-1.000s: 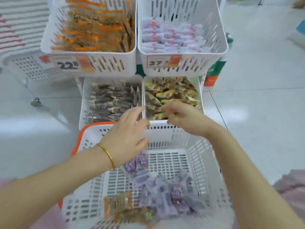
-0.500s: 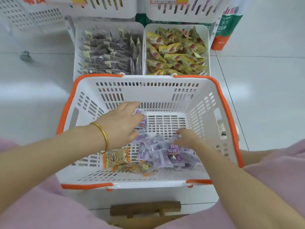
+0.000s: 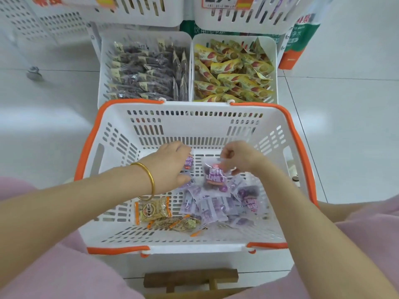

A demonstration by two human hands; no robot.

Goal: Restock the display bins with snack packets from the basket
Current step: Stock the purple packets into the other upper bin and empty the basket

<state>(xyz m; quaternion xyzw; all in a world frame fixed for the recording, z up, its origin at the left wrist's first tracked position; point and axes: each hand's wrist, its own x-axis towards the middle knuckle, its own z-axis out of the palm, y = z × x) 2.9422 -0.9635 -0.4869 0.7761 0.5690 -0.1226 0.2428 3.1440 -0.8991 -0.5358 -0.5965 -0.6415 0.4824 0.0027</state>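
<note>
Standing as the biggest thing in view, the white, orange-rimmed basket (image 3: 194, 130) is where every loose packet lies. Just beyond the basket's far rim sit two lower display bins, the dark-packet bin (image 3: 103, 67) toward the left and the yellow-packet bin (image 3: 273, 61) toward the right, both already well filled. Farther beyond the basket and higher, only the slotted fronts of the upper bins (image 3: 151, 16) show, so I cannot tell how full they are.

On the basket's floor, toward its right, a heap of purple packets (image 3: 213, 208) waits. Toward the near left corner lie a few orange-edged packets (image 3: 152, 210).

Both hands are inside the basket, over its far half. The left hand (image 3: 168, 167) has its fingers curled down onto a small purple packet (image 3: 189, 164). The right hand (image 3: 241, 156) has its fingers (image 3: 226, 154) pinched on the top edge of a lifted packet (image 3: 213, 178), which hangs above the heap.

By my reading the job is partway through. The lower bins look stocked, while the purple heap and the orange-edged few have yet to leave the basket.
</note>
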